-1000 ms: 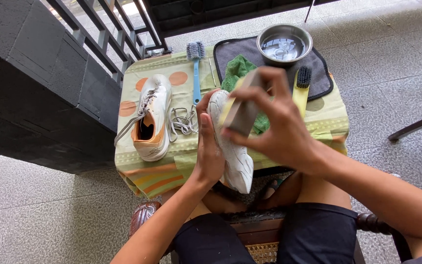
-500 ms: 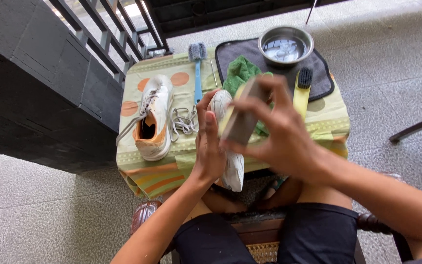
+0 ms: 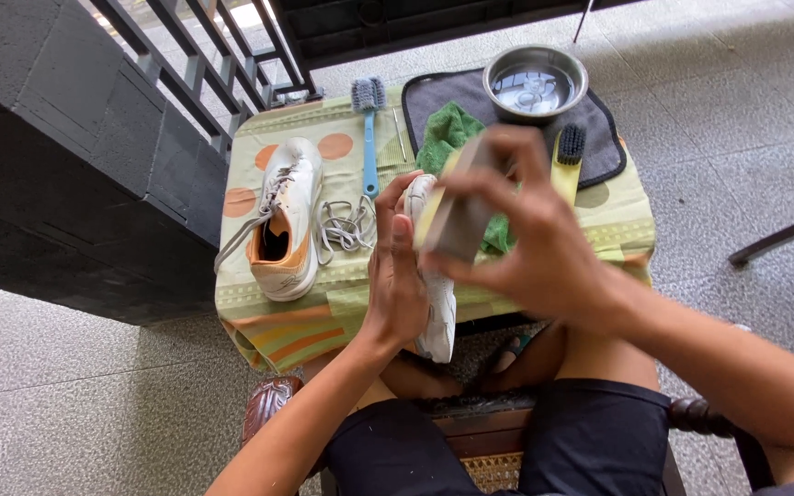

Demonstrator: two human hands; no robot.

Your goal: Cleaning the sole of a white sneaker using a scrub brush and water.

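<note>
My left hand (image 3: pixel 399 276) grips a white sneaker (image 3: pixel 437 317) held on edge over the near edge of a small table, sole side turned toward my right. My right hand (image 3: pixel 526 230) holds a grey and yellow sponge block (image 3: pixel 457 213) pressed against the upper part of that sneaker. A second white sneaker (image 3: pixel 284 220) with an orange lining lies on the patterned tablecloth (image 3: pixel 259 321) to the left. Loose grey laces (image 3: pixel 344 228) lie between the two shoes.
On the table behind my hands are a blue-handled brush (image 3: pixel 369 129), a green cloth (image 3: pixel 448 133), a yellow brush with black bristles (image 3: pixel 567 156), and a metal bowl of water (image 3: pixel 535 84) on a dark mat (image 3: pixel 610 147). A dark wall and railing (image 3: pixel 94 119) stand left.
My right hand with the sponge block has slid slightly along the held sneaker. The left hand keeps its grip, and the view has shifted a little.
</note>
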